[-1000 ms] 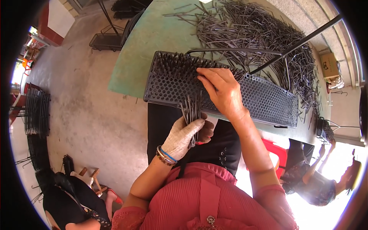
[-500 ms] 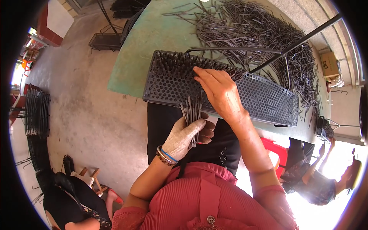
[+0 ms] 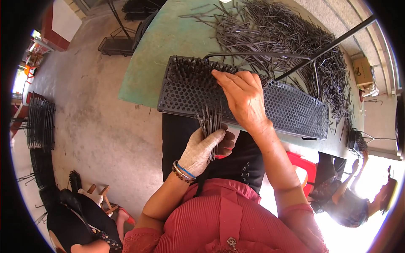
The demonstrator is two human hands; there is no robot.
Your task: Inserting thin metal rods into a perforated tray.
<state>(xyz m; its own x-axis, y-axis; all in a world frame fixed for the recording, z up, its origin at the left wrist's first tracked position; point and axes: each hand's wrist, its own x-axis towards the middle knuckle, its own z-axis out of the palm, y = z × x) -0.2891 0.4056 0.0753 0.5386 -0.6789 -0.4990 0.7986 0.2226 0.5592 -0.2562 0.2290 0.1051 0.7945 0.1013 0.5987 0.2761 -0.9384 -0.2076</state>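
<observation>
Left hand [image 3: 202, 147], gloved: closed around a bundle of dark rods [image 3: 211, 120], held upright. Right hand [image 3: 242, 99], bare: just above, fingertips now further left on the perforated black tray [image 3: 291, 107]; grip unclear. Beyond: loose rod pile [image 3: 278, 33] on green table [image 3: 168, 46].

A green-topped table [image 3: 168, 46] stands on a grey concrete floor [image 3: 97, 126]. A long black metal rod [image 3: 333, 44] slants across the table's far side. A brown cardboard box [image 3: 363, 71] sits beyond the table at the right. Stacks of black wire racks [image 3: 40, 122] stand on the floor at the left. A red plastic stool [image 3: 306, 166] shows at lower right, beside another person [image 3: 346, 202].
</observation>
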